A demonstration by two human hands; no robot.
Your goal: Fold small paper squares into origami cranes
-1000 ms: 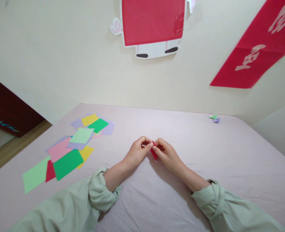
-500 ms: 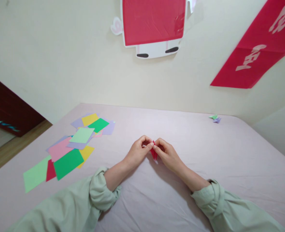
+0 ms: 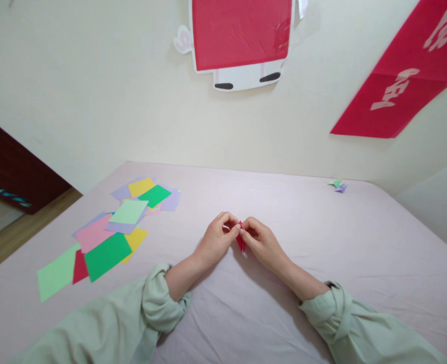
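A small piece of folded red paper (image 3: 241, 243), narrow and pointed at its lower end, is pinched between both hands at the middle of the covered table. My left hand (image 3: 220, 236) grips its upper left side with thumb and forefinger. From the other side, my right hand (image 3: 260, 237) pinches the paper the same way, and the two thumb tips nearly meet. The fingers cover much of the upper part of the paper.
Loose coloured paper sheets (image 3: 107, 257) lie overlapping on the left of the pale tablecloth (image 3: 284, 202). Near the far right edge sit a green folded paper piece (image 3: 336, 183) and a purple one (image 3: 341, 188). A wall stands behind, with a red poster (image 3: 390, 96).
The lower flaps of the red paper look closer together than before. Both hands have barely moved and keep their pinch.
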